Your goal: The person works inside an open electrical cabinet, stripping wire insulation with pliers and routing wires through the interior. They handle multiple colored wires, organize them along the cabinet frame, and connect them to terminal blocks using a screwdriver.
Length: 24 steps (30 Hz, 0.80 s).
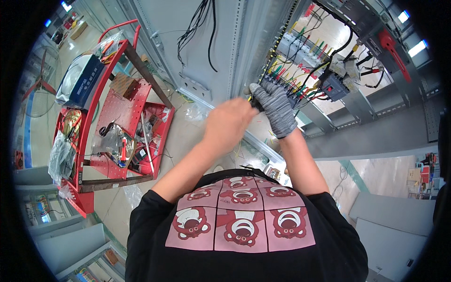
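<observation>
My left hand is bare and slightly blurred, its fingers curled together in front of the open metal cabinet. Just right of it, my right hand wears a grey knitted glove, and its fingers are bent around the lower end of a wire bundle. Between the two hands a small dark piece shows, too covered to name. Above the glove, thin wires with yellow, green and red ends run to terminals. A yellow-and-black wrapped strand follows the cabinet's upright. What the left fingers hold is hidden.
A red tool trolley stands at left, carrying a blue box, scissors and loose parts. Black cables hang on the grey panel. Circuit breakers and cross rails fill the cabinet's right side.
</observation>
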{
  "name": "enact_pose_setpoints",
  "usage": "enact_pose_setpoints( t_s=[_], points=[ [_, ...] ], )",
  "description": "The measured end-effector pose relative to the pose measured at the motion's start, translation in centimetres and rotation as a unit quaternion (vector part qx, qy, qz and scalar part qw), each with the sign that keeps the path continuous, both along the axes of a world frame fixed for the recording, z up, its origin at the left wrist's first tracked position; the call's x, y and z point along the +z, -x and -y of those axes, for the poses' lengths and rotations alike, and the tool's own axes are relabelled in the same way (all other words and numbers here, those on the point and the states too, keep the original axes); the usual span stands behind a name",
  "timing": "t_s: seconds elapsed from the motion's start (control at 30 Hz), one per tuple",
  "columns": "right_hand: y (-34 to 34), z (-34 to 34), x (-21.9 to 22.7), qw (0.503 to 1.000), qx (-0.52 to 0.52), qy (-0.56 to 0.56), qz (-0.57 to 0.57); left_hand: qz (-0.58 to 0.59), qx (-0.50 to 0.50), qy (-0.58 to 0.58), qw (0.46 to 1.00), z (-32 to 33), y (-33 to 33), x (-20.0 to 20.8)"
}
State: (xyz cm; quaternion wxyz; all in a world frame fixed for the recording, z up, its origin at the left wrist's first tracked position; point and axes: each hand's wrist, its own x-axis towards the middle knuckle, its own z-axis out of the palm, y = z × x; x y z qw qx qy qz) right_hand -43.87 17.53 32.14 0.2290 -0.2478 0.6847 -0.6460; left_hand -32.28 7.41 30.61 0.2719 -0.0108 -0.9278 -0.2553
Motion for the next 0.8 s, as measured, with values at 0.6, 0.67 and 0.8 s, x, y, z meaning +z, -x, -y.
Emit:
enact_pose_setpoints(
  t_s=[0.6,0.67,0.8],
  points=[
    [-0.7,2.2,-4.7,0.999,-0.005,0.015,0.035,0.451,0.249,-0.225,0.827,12.4,-40.5,-35.6],
    [-0.6,2.3,-5.0,1.000,0.008,0.002,0.021,0.276,0.331,-0.621,0.655,14.2,-41.4,-38.4],
    [-0.7,1.8,-4.9,0.999,-0.011,0.016,0.030,0.260,0.305,-0.463,0.790,15.5,-30.1,-30.4]
  ],
)
